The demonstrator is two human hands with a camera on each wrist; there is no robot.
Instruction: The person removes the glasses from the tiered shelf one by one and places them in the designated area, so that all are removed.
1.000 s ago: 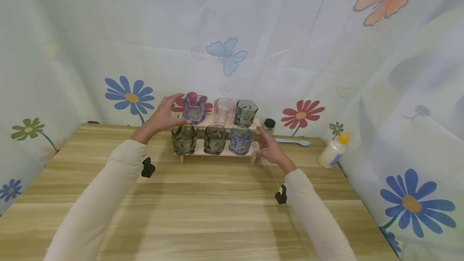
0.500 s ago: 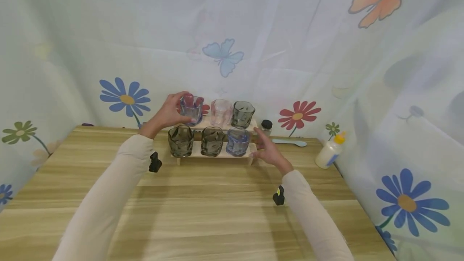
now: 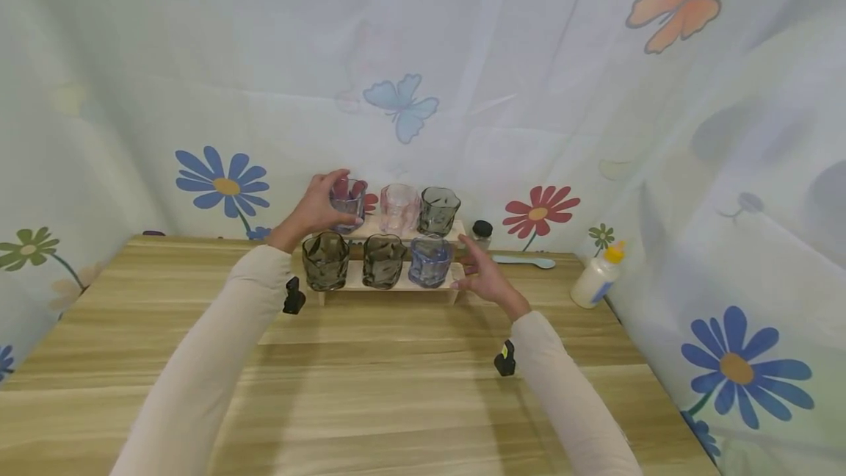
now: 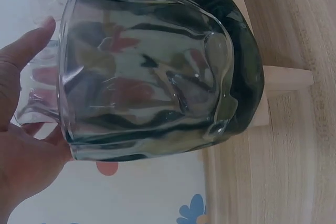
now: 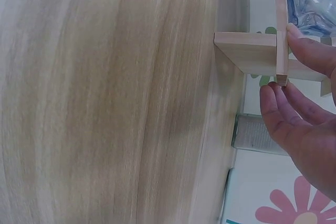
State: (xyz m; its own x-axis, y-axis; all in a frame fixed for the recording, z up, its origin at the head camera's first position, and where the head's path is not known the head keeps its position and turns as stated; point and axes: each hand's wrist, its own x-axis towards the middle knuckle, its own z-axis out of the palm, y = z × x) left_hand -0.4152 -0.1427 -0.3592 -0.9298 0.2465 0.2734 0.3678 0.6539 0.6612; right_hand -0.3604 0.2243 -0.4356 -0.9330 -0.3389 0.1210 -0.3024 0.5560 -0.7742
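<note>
A pale, creased sheet screens the table at the back and both sides, its print including a light-blue butterfly near centre, an orange butterfly at upper right and, lower down, blue flowers and red flowers. The tabletop shows light wood grain in crosswise bands. Lighting is diffuse, with soft shadows on the wood.

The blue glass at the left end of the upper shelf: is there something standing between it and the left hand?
Nothing visible stands between: the left hand has its thumb and fingers around the blue glass. The leftmost dark glass stands in front, on the lower shelf.
</note>
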